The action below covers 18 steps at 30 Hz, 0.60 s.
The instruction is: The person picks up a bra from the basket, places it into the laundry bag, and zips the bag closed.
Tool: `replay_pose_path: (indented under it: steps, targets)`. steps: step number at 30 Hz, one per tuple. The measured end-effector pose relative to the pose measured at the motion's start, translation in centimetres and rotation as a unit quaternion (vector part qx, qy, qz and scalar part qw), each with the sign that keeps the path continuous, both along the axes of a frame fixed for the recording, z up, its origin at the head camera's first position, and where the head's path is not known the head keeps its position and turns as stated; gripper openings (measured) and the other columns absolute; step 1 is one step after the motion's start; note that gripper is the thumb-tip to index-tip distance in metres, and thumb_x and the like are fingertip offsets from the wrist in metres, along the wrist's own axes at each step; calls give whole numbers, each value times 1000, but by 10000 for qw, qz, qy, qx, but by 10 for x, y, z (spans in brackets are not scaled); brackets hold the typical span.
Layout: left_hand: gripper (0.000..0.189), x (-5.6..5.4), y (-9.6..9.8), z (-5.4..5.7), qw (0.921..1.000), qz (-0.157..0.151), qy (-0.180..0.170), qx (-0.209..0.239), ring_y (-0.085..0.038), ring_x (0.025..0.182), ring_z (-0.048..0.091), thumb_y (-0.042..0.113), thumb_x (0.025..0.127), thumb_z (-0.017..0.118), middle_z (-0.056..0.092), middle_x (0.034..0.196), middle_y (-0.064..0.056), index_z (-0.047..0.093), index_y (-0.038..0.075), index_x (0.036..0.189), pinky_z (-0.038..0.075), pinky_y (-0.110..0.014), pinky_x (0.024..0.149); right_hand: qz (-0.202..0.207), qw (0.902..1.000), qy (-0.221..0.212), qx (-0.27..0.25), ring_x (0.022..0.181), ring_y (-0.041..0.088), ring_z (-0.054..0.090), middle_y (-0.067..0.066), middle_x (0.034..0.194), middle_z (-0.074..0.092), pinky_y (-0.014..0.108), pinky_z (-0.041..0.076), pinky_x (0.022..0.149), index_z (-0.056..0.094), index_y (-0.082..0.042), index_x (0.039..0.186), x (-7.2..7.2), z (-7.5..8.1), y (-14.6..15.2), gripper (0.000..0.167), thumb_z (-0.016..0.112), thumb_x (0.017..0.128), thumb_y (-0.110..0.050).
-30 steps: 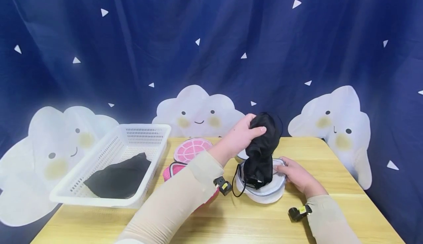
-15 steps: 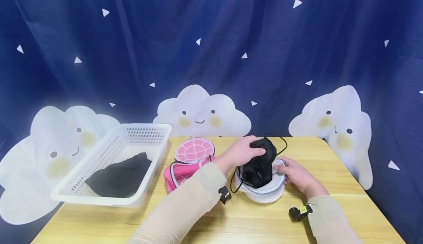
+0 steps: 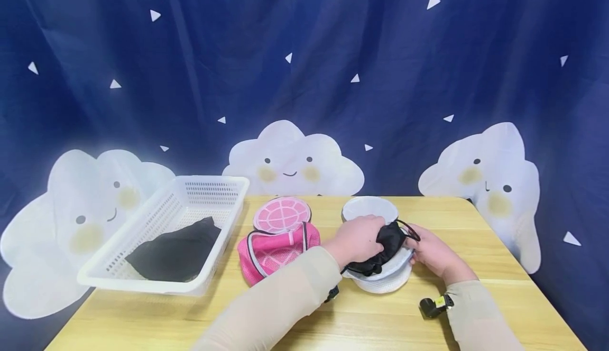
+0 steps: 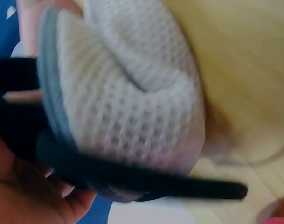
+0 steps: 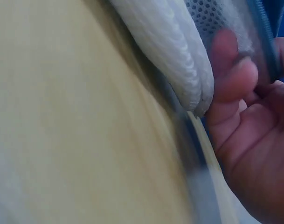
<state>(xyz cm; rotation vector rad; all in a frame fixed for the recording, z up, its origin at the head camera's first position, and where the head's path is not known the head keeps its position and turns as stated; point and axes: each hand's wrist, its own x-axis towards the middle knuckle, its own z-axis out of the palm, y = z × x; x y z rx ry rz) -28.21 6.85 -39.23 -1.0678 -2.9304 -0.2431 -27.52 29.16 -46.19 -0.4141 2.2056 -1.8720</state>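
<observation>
1. The left hand (image 3: 360, 240) grips a black garment (image 3: 391, 241), fingers curled round the cloth, at the mouth of a white mesh bag (image 3: 384, 283).
2. A black strap (image 4: 146, 175) hangs across the bag's outside.
3. The right hand (image 3: 430, 253) pinches the bag's edge between thumb and fingers.
4. The bag rests on the tabletop (image 3: 380, 322), its round lid (image 3: 370, 208) folded back.
5. Beside it sits a pink mesh bag (image 3: 252, 266), unzipped.
6. Farther left, a white basket (image 3: 138, 286) holds black cloth (image 3: 176, 250).
</observation>
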Motion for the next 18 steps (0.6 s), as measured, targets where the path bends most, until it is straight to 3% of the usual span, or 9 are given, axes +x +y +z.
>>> replay_pose_path:
  steps: [4, 9, 14, 18]
  targets:
    - [31, 7, 10, -11, 9955, 43, 781, -540, -13, 99, 59, 34, 92, 72, 65, 112, 8, 64, 22, 119, 50, -29, 78, 214, 9992, 148, -320, 67, 14, 57, 7, 91, 59, 26, 51, 56, 54, 5, 116, 1, 4, 1, 20, 48, 97, 1]
    - [27, 14, 20, -29, 9778, -118, 1612, -1335, -13, 107, 53, 34, 97, 62, 61, 122, 11, 68, 28, 122, 47, -31, 84, 315, 9959, 249, -811, 66, 9, 58, 2, 93, 64, 21, 48, 52, 61, -2, 115, 3, 11, 2, 22, 45, 99, 3]
    - [22, 21, 32, -36, 9722, -56, 1508, -1793, -10, 109, 51, 39, 99, 60, 62, 119, 13, 70, 35, 117, 42, -31, 90, 628, 9857, 295, -1537, 66, 7, 61, 2, 98, 68, 17, 47, 49, 63, -6, 117, 5, 21, 1, 33, 39, 99, 8]
    - [20, 23, 42, -33, 9743, 55, 1184, -1918, -11, 109, 51, 39, 101, 56, 63, 118, 11, 69, 37, 116, 41, -34, 89, 1056, 9693, 287, -2203, 75, 9, 66, 5, 104, 69, 21, 55, 59, 63, -6, 119, 6, 30, -1, 35, 37, 101, 8]
